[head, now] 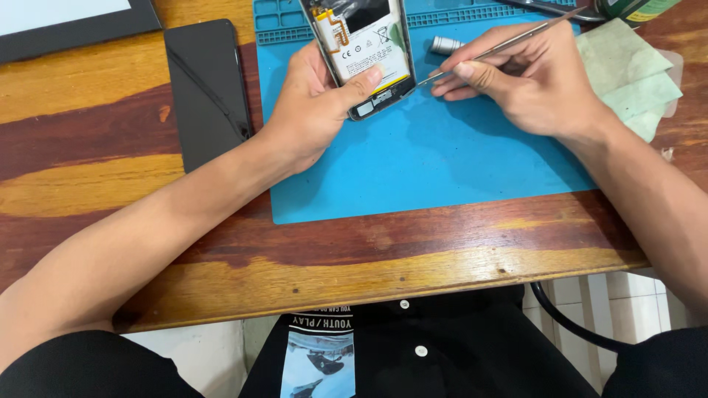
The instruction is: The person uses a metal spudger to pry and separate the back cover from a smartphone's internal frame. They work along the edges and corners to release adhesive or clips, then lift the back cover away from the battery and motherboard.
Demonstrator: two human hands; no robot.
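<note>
While left hand (pixel 313 103) grips opened phone (pixel 365 51), right hand (pixel 527 77) pinches metal tool (pixel 501 46).

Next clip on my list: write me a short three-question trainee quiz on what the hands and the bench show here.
1. True or false: the left hand holds the opened phone with its thumb across the lower end.
2. The right hand grips which tool? A) scissors B) thin metal tool C) brush
3. Fill in: the dark flat panel lies on the wooden table, to the ____ of the blue mat, as the camera sees it.

Key: 1 true. 2 B, its tip at the phone's lower right edge. 3 left.
</note>
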